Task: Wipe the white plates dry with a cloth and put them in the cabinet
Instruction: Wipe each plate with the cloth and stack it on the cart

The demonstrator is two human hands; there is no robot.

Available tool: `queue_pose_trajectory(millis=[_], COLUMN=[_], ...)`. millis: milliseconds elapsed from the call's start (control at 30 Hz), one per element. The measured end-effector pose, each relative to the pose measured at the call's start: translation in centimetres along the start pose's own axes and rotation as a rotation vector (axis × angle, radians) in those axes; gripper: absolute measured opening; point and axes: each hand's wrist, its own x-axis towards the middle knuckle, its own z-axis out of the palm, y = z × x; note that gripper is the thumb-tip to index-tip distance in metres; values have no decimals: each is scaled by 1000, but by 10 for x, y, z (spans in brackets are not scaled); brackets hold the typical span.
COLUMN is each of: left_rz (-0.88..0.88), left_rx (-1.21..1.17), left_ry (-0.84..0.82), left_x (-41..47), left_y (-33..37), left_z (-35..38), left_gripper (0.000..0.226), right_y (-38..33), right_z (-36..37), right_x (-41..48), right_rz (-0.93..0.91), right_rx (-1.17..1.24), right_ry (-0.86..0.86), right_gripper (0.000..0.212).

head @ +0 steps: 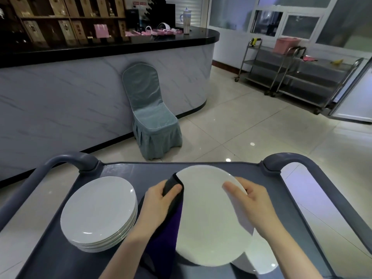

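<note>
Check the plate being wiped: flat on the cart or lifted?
Lifted and tilted. The right hand holds the plate by its rim, the left hand pinches the dark cloth over the opposite rim; another plate shows beneath.

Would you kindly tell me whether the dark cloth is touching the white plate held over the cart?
Touching. The head view shows the cloth folded over the plate's left rim, where the left hand pinches it.

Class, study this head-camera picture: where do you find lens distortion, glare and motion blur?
Head view: the wide lens bows the black counter and the cart handle; lamp glare spots the floor tiles and the stack of plates; the held plate smears at its edge beside the right hand, while the left hand pinching the cloth looks sharp.
</note>
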Motion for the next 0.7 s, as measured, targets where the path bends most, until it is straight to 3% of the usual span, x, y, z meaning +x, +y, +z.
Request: queue_pose_trajectory(millis=[133, 200, 300, 467, 533, 700], left_rz=[161, 173, 102, -288, -376, -180], left_rx=[194, 232, 76, -476, -569, -293], left_ry=[-282, -347, -190, 222, 301, 301], left_x=[10, 11, 8, -13, -13, 1], left_y=[10, 9, 1, -10, -8, 0], left_z=[-2, 1, 1, 22, 27, -2], left_gripper=[25, 25, 19, 24, 25, 27], right_y=[2, 4, 2, 1, 6, 15], right_z=[7, 13, 6, 26, 42, 21], right_x=[4, 5, 8, 1, -8, 1], right_rz=[-47, -66, -94, 31, 90, 96], right_rx=[-213, -276, -209, 259, 358, 159], right_ry=[-237, -283, -183, 361, 476, 193], right_gripper=[17, 15, 22, 28, 29, 7])
